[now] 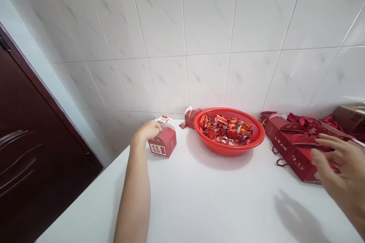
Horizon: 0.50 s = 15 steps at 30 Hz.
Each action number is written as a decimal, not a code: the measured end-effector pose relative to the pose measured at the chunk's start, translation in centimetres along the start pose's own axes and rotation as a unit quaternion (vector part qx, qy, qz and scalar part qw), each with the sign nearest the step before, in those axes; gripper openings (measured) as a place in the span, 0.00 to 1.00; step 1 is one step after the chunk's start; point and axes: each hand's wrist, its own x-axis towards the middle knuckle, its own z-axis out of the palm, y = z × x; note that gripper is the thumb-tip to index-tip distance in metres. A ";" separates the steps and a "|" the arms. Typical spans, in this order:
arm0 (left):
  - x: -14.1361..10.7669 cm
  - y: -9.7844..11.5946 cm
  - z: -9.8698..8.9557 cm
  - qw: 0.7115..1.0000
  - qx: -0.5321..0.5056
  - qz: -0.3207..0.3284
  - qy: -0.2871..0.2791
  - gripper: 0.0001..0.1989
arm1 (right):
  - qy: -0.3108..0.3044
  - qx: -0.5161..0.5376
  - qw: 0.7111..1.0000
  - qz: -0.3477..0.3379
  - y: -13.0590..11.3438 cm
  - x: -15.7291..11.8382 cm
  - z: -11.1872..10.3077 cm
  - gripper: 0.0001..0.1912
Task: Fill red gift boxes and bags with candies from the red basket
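My left hand [147, 130] reaches to a small red candy box [170, 143] with a pale panel of characters on its front. Its fingers are bent closed at the box's top left, by the handle; the fingertips are partly hidden. The box stands upright on the white table. On the right, my right hand [340, 169] hovers with fingers apart and holds nothing. Just beyond it lie several red boxes and gift bags [293, 155] with dark red cord loops.
A red plastic basket [209, 143] full of wrapped candies [229, 131] stands mid-table near the tiled wall. Behind its left side is another red box [190, 118], with a small red packet [182, 125] beside it. A brown cardboard box [349, 119] sits far right.
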 end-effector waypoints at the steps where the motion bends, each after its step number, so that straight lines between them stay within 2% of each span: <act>1: -0.2 0.4 0.0 1.000 0.005 0.013 -0.009 0.13 | -0.010 0.030 0.999 -0.016 -1.6 -0.1 0.3 0.05; 3: -0.8 1.4 -0.1 0.999 0.012 0.038 -0.032 0.20 | -0.060 0.094 0.993 -0.048 -4.2 -0.5 1.3 0.02; 5: -1.5 2.3 -0.2 0.996 0.020 0.065 -0.054 0.22 | -0.136 0.144 0.979 -0.057 -6.2 -1.1 2.5 0.05; 10: -2.6 3.3 -0.2 0.986 0.043 0.104 -0.124 0.17 | -0.302 0.211 0.924 -0.099 -9.7 -2.5 4.8 0.11; 15: -2.8 3.7 0.2 0.979 0.031 0.099 -0.174 0.16 | -0.371 0.194 0.893 -0.164 -12.9 -2.1 6.3 0.14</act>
